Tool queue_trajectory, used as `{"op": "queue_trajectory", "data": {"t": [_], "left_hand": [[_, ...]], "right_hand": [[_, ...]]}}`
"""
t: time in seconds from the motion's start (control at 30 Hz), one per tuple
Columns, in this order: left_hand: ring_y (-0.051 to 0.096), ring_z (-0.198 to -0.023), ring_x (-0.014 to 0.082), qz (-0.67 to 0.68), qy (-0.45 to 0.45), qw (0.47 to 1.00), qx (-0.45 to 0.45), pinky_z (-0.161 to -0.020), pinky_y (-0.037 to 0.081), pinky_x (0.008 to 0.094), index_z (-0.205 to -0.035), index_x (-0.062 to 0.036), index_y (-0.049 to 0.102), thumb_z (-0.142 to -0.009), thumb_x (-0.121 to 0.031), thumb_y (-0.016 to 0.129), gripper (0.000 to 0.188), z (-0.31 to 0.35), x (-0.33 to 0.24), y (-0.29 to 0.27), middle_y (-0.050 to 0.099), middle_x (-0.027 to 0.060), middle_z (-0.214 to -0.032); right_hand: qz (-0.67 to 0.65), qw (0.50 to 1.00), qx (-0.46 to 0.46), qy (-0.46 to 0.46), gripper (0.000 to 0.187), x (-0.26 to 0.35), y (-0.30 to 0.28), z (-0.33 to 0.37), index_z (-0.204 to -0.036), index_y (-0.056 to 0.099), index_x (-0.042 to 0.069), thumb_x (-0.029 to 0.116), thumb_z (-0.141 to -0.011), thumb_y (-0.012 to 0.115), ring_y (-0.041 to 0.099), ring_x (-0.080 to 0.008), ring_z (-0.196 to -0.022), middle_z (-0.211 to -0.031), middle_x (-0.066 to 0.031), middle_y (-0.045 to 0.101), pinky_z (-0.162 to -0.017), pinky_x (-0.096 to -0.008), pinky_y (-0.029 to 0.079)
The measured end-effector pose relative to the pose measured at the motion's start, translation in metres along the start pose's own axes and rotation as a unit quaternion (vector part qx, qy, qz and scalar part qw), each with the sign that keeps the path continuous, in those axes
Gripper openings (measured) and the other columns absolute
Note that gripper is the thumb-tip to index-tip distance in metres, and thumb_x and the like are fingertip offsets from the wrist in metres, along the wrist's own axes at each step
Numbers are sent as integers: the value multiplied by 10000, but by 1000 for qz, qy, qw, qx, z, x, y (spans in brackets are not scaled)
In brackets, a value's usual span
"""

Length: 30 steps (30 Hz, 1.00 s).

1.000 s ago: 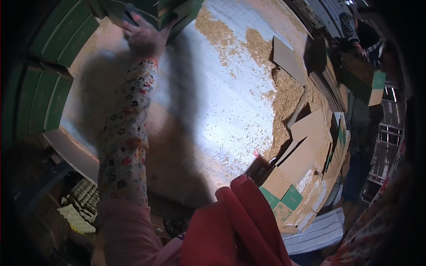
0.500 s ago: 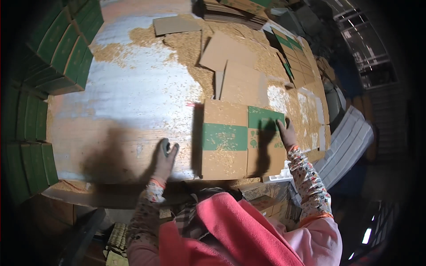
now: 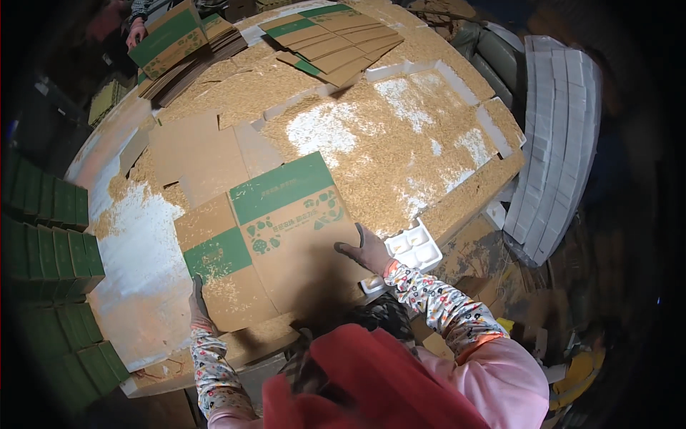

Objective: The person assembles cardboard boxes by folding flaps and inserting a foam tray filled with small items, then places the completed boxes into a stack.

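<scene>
A flattened brown cardboard box (image 3: pixel 286 236) with green bands and printed pictures lies in front of me, sawdust-like flakes scattered on its left panel. My left hand (image 3: pixel 199 304), in a greyish glove, is against its left edge with fingers stretched along it. At the right edge, my right hand (image 3: pixel 366 252) has thumb and fingers apart, the thumb reaching over the cardboard. Some fingertips of both hands are hard to make out. Plain cardboard pieces (image 3: pixel 204 150) lie just beyond the box.
Beside my right wrist sits a white moulded tray (image 3: pixel 416 248). Brown flakes (image 3: pixel 457 89) cover much of the table. Flat boxes (image 3: pixel 336 43) are fanned out at the back. Far left, another person's hand (image 3: pixel 136 32) touches a stacked box. Green cartons (image 3: pixel 53 250) line the left side.
The view has swung to the right. My left hand has moved from the bare tabletop to the box's left edge. My right hand has slid nearer along the right edge.
</scene>
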<state>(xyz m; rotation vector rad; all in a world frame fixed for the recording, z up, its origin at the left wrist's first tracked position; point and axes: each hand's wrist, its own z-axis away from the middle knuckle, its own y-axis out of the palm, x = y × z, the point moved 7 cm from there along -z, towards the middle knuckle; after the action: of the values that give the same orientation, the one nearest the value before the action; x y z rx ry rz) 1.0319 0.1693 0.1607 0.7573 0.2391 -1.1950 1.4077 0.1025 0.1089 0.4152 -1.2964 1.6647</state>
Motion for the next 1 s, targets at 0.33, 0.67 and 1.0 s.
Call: {"op": "queue_trajectory", "data": {"t": [0.33, 0.67, 1.0], "left_hand": [[581, -751, 148, -267, 175, 945, -74, -680, 466, 274, -1037, 61, 646, -897, -385, 609, 468, -184, 136, 152, 651, 67, -865], [512, -1134, 257, -458, 240, 856, -5, -978, 410, 332, -1403, 136, 96, -885, -250, 639, 844, -119, 148, 291, 465, 214, -1300], [499, -1133, 248, -486, 295, 822, 25, -888, 461, 360, -1387, 37, 273, -870, -158, 607, 646, 3, -1, 366, 504, 171, -1237]], "right_hand": [[59, 988, -119, 76, 646, -164, -308, -96, -1130, 570, -77, 402, -733, 747, 663, -269, -923, -1009, -211, 667, -803, -337, 511], [199, 938, -250, 137, 795, -178, -338, -86, -1384, 326, -4, 508, -818, 548, 387, -344, -1293, -1398, -197, 400, -1071, -462, 287], [-199, 871, -381, -237, 502, -26, -508, -56, -1108, 556, 41, 417, -798, 678, 502, -330, -1045, -1063, -173, 555, -931, -398, 390]]}}
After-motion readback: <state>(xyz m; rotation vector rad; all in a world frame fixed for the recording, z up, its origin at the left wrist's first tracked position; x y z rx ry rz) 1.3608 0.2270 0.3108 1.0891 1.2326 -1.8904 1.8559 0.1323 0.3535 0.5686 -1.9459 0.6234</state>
